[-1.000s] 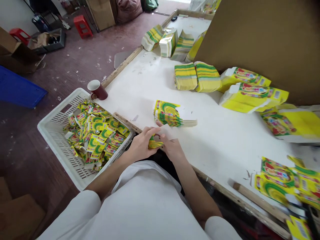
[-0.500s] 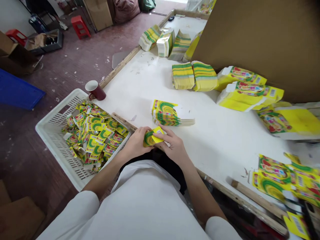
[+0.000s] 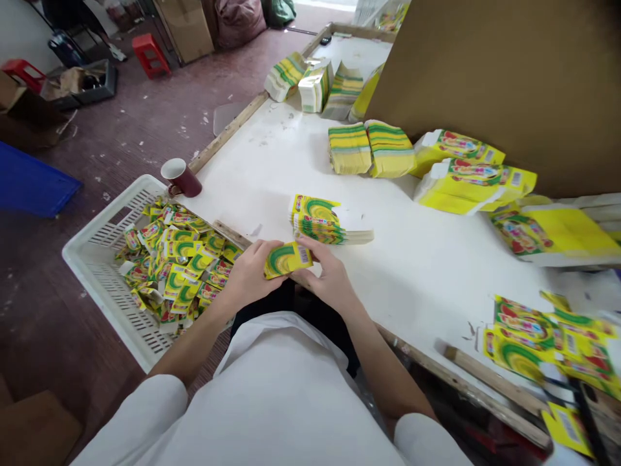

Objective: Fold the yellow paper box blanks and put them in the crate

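Left hand (image 3: 253, 275): closed around the box's left end
Right hand (image 3: 326, 275): partly curled, fingertips at its right end
Box (image 3: 287, 260): between both hands, over the counter's (image 3: 436, 272) near edge
Basket (image 3: 99, 291): left, holding boxes

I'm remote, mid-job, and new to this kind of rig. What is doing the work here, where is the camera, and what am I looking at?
There is no machine: these are a person's bare left hand and right hand. One head-worn camera takes every picture, looking forward and down. The left hand holds a small yellow-green box; the right hand's fingers are at its other end. On the white table, a fanned stack of printed cartons lies just beyond the hands, with more bundles farther back. A maroon mug stands near the left edge. Beside the table, a white basket holds many small boxes.
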`<control>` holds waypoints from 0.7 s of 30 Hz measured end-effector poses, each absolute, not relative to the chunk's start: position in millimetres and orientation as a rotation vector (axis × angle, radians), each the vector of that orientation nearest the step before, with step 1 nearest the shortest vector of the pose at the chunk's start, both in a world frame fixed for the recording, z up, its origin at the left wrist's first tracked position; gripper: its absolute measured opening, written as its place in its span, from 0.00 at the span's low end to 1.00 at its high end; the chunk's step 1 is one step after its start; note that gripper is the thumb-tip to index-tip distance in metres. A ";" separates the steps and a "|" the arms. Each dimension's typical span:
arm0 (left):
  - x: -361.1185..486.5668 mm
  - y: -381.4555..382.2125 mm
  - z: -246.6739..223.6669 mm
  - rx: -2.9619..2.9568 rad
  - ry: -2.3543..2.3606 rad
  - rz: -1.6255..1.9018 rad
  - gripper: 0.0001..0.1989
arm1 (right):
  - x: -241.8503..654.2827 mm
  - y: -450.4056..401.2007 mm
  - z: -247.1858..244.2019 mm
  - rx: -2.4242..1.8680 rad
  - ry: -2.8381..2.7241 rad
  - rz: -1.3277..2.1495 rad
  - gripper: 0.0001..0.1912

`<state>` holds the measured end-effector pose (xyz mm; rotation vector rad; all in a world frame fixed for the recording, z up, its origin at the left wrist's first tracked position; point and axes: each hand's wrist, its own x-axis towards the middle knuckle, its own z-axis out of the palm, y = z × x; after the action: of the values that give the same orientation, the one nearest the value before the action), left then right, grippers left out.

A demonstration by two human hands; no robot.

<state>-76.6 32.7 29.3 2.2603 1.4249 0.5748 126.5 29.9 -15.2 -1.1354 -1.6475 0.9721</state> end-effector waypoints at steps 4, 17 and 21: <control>-132.8 28.3 34.0 2.247 1.822 0.268 0.26 | 145.7 54.3 -15.9 -1.276 -1.628 0.679 0.36; -110.8 22.2 -1.2 1.505 1.392 0.813 0.33 | 166.8 75.0 -18.5 -1.541 -1.648 0.384 0.26; -38.1 35.1 -2.8 1.021 0.877 1.152 0.40 | 134.9 32.2 2.9 -1.292 -1.653 0.706 0.25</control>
<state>-38.1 35.1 -2.8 1.0206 0.8772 1.1523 134.9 32.2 2.9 -1.2917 -1.6530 0.7059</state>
